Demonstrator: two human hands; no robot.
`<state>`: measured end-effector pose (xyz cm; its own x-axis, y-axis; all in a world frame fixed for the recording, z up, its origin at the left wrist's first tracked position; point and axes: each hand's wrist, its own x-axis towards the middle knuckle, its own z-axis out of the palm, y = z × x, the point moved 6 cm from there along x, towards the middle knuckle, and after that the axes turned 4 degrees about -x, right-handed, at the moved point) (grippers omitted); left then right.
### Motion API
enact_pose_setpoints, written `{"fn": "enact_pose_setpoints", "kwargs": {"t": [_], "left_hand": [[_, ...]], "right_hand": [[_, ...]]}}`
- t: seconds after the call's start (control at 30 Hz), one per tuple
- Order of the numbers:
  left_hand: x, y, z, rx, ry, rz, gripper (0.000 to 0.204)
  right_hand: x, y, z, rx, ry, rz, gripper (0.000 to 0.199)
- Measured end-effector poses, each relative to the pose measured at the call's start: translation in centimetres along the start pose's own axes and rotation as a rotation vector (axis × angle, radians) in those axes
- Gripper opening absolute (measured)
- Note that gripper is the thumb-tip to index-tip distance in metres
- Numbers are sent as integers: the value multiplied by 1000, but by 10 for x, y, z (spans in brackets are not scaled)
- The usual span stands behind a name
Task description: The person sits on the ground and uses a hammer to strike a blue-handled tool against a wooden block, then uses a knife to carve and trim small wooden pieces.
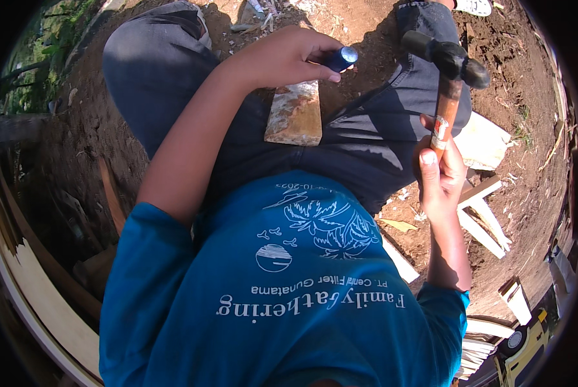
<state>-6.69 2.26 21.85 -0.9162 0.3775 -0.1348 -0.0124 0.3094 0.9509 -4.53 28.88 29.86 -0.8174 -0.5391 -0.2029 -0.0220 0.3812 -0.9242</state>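
Observation:
My left hand (298, 59) is closed around a dark blue tool handle (342, 59) with a pale, shiny round end facing up; the rest of the tool is hidden. Below that hand, a weathered block of wood (295, 119) lies between my legs, its far part covered by the hand. At the right, my right hand (442, 171) grips the wooden handle of a ball-peen hammer (449, 103). The dark metal head is raised over my right leg, away from the blue handle.
Split wood pieces (486, 219) lie on the dirt to my right, with a thick pale chunk (479, 143) beside my right leg. Long boards (47, 297) stretch along the left. Wood chips litter the ground ahead. A yellow toy-like vehicle (526, 351) stands at the lower right.

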Motion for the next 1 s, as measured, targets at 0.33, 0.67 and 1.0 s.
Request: {"fn": "enact_pose_setpoints", "kwargs": {"t": [0.33, 0.67, 1.0], "left_hand": [[5, -8, 4, -172, -91, 32, 38], [1, -6, 9, -47, -118, 12, 33], [4, -12, 5, -34, -111, -6, 39]], "right_hand": [[1, 5, 15, -110, -33, -66, 52], [-14, 13, 10, -72, 1, 229, 42], [-22, 13, 10, -22, -45, -27, 42]]}}
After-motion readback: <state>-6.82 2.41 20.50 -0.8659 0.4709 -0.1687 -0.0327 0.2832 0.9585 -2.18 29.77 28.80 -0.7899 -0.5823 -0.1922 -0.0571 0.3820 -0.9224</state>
